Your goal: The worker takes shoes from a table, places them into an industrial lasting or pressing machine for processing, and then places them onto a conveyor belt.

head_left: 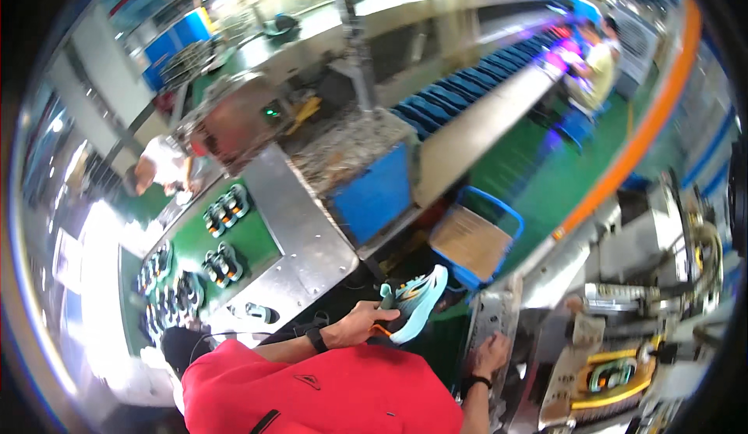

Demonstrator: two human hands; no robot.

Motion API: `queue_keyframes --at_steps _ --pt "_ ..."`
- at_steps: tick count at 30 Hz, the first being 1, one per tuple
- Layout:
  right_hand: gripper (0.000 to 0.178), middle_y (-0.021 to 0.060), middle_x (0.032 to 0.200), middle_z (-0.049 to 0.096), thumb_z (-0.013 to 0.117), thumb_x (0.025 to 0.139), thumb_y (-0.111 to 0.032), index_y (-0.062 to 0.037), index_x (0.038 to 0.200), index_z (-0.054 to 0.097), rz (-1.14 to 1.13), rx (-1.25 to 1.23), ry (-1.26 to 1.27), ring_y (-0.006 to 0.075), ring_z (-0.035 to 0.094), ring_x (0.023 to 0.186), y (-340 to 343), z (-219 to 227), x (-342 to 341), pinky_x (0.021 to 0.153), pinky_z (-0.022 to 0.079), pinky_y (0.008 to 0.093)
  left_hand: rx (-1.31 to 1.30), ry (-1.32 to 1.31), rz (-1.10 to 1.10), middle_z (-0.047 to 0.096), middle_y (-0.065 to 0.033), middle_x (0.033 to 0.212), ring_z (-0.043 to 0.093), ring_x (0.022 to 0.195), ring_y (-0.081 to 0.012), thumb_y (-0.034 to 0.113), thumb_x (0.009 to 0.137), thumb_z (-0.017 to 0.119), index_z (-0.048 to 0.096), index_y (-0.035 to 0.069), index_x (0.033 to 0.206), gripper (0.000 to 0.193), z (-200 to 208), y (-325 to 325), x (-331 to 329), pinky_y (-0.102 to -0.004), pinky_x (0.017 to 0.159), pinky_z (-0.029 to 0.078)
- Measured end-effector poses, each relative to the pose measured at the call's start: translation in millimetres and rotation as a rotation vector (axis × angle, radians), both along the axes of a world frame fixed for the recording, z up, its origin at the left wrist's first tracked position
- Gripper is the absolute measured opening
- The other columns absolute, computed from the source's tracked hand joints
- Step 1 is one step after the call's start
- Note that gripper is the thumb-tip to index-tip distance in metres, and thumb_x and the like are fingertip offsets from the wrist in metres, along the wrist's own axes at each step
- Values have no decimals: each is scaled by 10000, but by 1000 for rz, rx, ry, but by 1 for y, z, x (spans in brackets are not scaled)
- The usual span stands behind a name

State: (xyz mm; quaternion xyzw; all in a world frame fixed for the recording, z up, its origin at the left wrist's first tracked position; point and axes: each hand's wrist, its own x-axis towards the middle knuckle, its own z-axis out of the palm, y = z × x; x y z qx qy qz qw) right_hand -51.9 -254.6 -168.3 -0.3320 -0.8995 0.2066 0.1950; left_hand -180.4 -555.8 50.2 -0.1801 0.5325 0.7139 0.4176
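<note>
My left hand (362, 323) grips a light blue sneaker (421, 303) with orange accents by its collar and heel end, its toe tilted up and away to the right. At the lower right my right hand (491, 354) lies on the metal edge (489, 315) of a machine. Its fingers look curled, and whatever may be under them is hidden. Beside it, inside the machine, another shoe (611, 374) sits between yellow curved pads (612, 403).
Several sneakers (224, 264) stand on the green-topped metal table (308, 243) at left; one small shoe (257, 312) lies near its front edge. Ahead are a blue-framed cart (470, 243) and a long conveyor (487, 132). Two people work far right, another person (164, 161) at left.
</note>
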Motion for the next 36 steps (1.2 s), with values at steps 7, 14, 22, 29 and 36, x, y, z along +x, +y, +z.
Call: queue_keyframes --at_steps 7,14,22,29,36 --pt "201 182 1001 601 611 818 -50 -10 1015 609 -68 28 -183 371 582 928 6 31 -26 797 472 427 -46 -101 507 630 -89 909 645 801 -212 122 881 696 618 -34 984 203 -36 -118 -15 -398 724 570" --pt "192 133 1027 655 625 899 -85 14 1064 613 405 42 468 239 628 892 -69 250 -259 800 508 345 -228 -51 910 663 -182 911 683 778 -330 122 774 762 633 -82 939 292 -169 -299 -85 -468 669 598" --pt "346 164 1106 629 657 749 50 10 1089 606 1271 632 577 338 591 1056 -359 503 -524 941 450 413 -844 98 1058 649 -158 800 642 637 -234 199 696 710 574 -72 1051 467 -240 -496 -151 -363 527 520" --pt "851 96 1480 409 607 643 151 -89 1434 408 1480 1551 483 312 314 1406 -617 554 -728 1180 245 439 -1334 -1 1002 613 -251 1115 629 967 -443 321 795 729 376 93 1343 691 -296 -528 -188 -513 820 495" --pt "793 126 1394 478 616 633 152 -91 1369 452 1597 1703 461 328 395 1339 -749 519 -867 1144 272 477 -1365 17 1123 631 -219 1143 629 1004 -419 303 784 753 416 97 1368 705 -292 -516 -195 -473 836 502"
